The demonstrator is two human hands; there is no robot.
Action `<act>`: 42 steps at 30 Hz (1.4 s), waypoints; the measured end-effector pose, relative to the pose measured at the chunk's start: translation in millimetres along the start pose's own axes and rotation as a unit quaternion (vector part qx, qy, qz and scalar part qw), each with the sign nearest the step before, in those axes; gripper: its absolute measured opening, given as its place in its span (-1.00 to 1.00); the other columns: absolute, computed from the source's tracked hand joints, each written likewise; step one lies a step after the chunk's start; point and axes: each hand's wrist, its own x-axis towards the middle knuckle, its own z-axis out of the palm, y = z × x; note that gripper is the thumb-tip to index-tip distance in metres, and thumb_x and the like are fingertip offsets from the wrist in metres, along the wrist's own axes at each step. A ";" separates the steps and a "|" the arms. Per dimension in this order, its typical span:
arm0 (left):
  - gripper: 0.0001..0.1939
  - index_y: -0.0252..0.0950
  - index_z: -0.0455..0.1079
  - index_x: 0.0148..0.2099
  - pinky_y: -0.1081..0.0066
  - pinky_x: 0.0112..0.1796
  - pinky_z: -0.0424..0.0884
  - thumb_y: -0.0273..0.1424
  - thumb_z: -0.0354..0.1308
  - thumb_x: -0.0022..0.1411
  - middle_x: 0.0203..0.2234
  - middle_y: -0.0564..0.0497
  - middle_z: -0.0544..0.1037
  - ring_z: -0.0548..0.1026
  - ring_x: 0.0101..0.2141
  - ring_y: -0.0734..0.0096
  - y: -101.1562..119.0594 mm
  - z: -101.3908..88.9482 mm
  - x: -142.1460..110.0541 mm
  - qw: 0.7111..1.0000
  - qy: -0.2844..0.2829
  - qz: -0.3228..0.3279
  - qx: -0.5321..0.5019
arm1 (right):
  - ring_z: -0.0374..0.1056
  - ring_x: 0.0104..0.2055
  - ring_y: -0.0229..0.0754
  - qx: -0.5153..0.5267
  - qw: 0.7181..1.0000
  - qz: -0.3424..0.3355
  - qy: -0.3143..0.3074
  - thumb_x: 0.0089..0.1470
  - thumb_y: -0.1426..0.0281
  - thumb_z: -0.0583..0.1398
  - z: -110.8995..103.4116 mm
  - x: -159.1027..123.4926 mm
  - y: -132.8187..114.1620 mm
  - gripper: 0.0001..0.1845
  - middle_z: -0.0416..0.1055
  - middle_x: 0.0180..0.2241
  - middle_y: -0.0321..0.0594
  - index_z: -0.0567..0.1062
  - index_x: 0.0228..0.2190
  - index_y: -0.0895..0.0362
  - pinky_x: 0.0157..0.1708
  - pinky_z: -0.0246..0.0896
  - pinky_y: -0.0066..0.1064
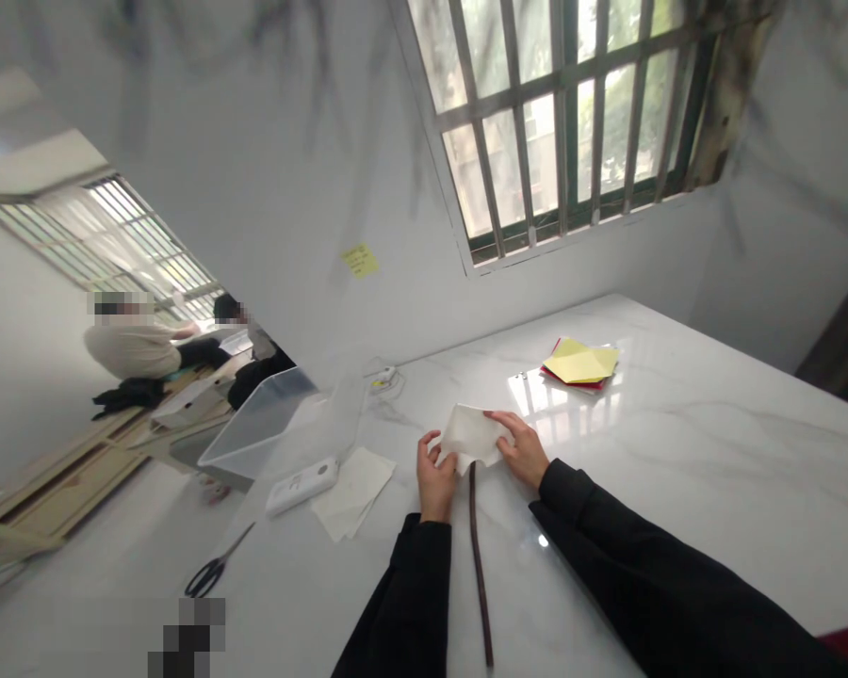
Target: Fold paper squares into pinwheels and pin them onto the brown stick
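Between my two hands is a sheet of white paper, held over the table. My left hand pinches its lower left edge, fingers curled. On the opposite side, my right hand grips the paper's right edge with thumb and fingers. A thin dark brown stick runs from just under the paper toward me along the tabletop; its far end is hidden by the paper. Left of my left hand lie several loose white sheets, partly overlapping.
Scissors, a white box-like device and a clear plastic bin stand to the left. Yellow and red papers are stacked at the back right of the marbled table. Two people sit in the background at left. A wall with a barred window rises behind.
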 end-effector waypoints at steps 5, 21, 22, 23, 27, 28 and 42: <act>-0.74 -0.24 0.26 -0.36 0.49 -0.31 0.44 -0.36 0.32 -0.02 -0.18 0.01 0.60 0.57 -0.31 0.40 2.1 -5.9 2.1 0.999 0.011 0.040 0.004 | 0.48 -0.18 -0.10 0.025 0.994 0.104 -0.004 -0.04 0.46 0.14 -3.2 2.0 4.1 -0.34 0.55 0.08 -0.18 0.55 0.14 0.02 -0.05 0.46 -0.17; -0.31 -0.29 0.51 0.15 0.25 0.07 0.47 -0.45 0.48 -0.11 -0.01 -0.13 0.64 0.61 -0.02 0.21 1.7 -22.6 8.9 0.975 -0.071 -0.123 -0.172 | 0.30 -0.45 -0.26 0.211 0.955 0.198 -0.061 -0.13 0.17 0.42 -18.8 14.3 15.3 -0.29 0.49 -0.43 -0.26 0.60 0.06 0.20 -0.42 0.26 -0.40; -0.31 -0.28 0.49 0.16 0.25 0.07 0.48 -0.44 0.48 -0.09 0.00 -0.13 0.63 0.62 -0.03 0.21 3.1 -24.2 9.1 0.972 -0.074 -0.134 -0.180 | 0.27 -0.48 -0.30 0.222 0.950 0.211 -0.059 -0.14 0.16 0.43 -19.0 14.2 15.5 -0.27 0.47 -0.44 -0.28 0.60 0.07 0.21 -0.45 0.21 -0.42; -0.29 -0.26 0.47 0.18 0.24 0.07 0.49 -0.43 0.47 -0.07 0.02 -0.12 0.62 0.61 -0.03 0.21 5.0 -25.7 9.0 0.970 -0.075 -0.139 -0.186 | 0.24 -0.50 -0.32 0.231 0.946 0.220 -0.057 -0.15 0.14 0.44 -19.1 13.9 15.3 -0.26 0.46 -0.45 -0.29 0.60 0.06 0.21 -0.47 0.19 -0.44; -0.24 -0.08 0.34 0.28 0.25 0.06 0.51 -0.41 0.44 0.02 0.13 -0.05 0.55 0.59 0.01 0.26 15.5 -29.5 4.2 0.969 -0.094 -0.132 -0.188 | 0.33 -0.45 -0.27 0.240 0.945 0.207 -0.082 -0.13 0.07 0.44 -20.0 11.8 12.3 -0.28 0.53 -0.41 -0.24 0.62 0.03 0.20 -0.41 0.25 -0.40; -0.28 -0.06 0.34 0.26 0.25 0.04 0.53 -0.42 0.42 0.05 0.13 -0.05 0.55 0.60 -0.02 0.28 18.1 -29.8 2.0 0.964 -0.104 -0.146 -0.196 | 0.38 -0.42 -0.24 0.235 0.947 0.196 -0.097 -0.12 0.06 0.44 -20.4 11.1 11.2 -0.29 0.55 -0.39 -0.22 0.62 0.01 0.20 -0.37 0.29 -0.37; -0.65 -0.35 0.57 0.01 0.14 0.07 0.49 -0.23 0.18 0.34 -0.07 -0.18 0.68 0.60 -0.01 0.11 116.0 -111.3 -12.5 0.952 0.208 0.112 0.194 | 0.49 -0.34 -0.14 0.140 0.967 0.134 -0.166 0.02 0.14 0.36 -21.2 4.7 -2.4 -0.46 0.64 -0.33 -0.15 0.60 -0.02 0.17 -0.28 0.37 -0.30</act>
